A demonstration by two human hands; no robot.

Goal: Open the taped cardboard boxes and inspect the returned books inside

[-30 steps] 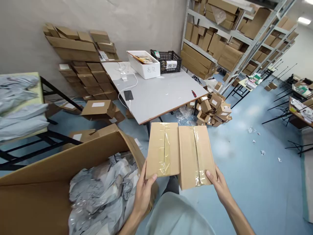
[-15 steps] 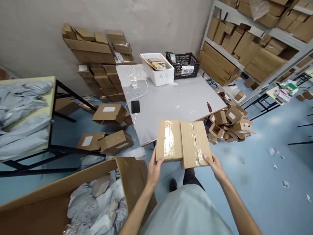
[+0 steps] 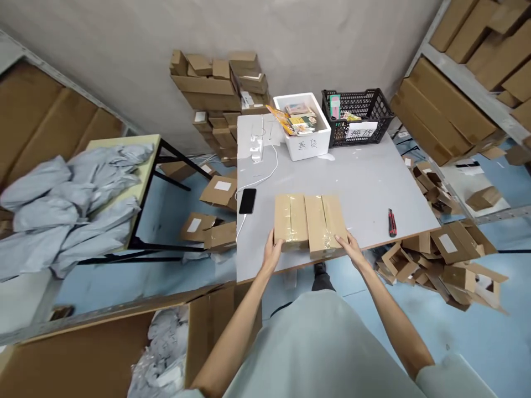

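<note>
Two taped cardboard boxes sit side by side at the front of the grey table (image 3: 365,188), their near ends around its front edge. My left hand (image 3: 271,251) is closed on the outer near corner of the left cardboard box (image 3: 298,218). On the opposite side, my right hand (image 3: 352,249) grips the right cardboard box (image 3: 319,221), thumb on top. Clear tape runs along the top seam of each. I cannot tell whether the boxes fully rest on the tabletop. Left of them lies a black phone (image 3: 248,201) with a white cable; to their right is a red utility knife (image 3: 392,223).
At the table's back stand a white foam box (image 3: 309,148) and a black crate (image 3: 338,130). Grey parcels (image 3: 74,199) cover a side table on the left. A large open carton (image 3: 215,315) is at lower left. Discarded boxes (image 3: 448,260) lie on the floor at right.
Both hands have carried the two boxes forward, from in front of the table's edge to over its front part. My body has come nearer the table, and the view has shifted left.
</note>
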